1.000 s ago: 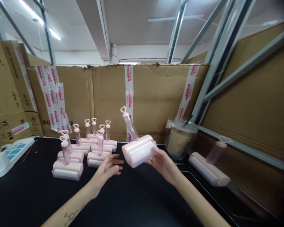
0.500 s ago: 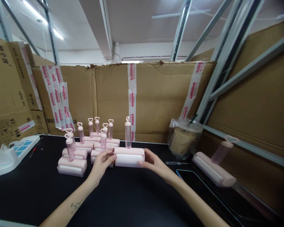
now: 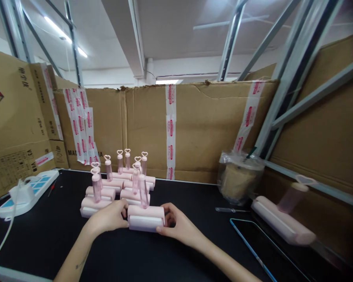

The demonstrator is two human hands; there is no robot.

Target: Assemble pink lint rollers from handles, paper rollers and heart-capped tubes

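Note:
Between my two hands a pink lint roller [image 3: 146, 219] with a clear pink handle rises upright from the black tabletop. My left hand [image 3: 113, 217] presses its fingers to the roller's left end. At the opposite end, my right hand [image 3: 176, 223] grips with the thumb low on the front and curled fingers behind. Close behind stand several matching lint rollers [image 3: 101, 194] in rows, their handles topped with heart-shaped loops. My left forearm and hand partly cover the nearest of them.
A lone pink lint roller [image 3: 284, 219] lies at the right. Near it are a blue-edged phone [image 3: 264, 243], a small clear-handled tool [image 3: 225, 210] and a bagged drink cup [image 3: 238, 180]. A white power strip [image 3: 29, 197] sits far left. Cardboard [image 3: 147, 125] walls the back.
Both hands have brought the lint roller down and to the left, closer to the group and onto the table. The view has shifted slightly.

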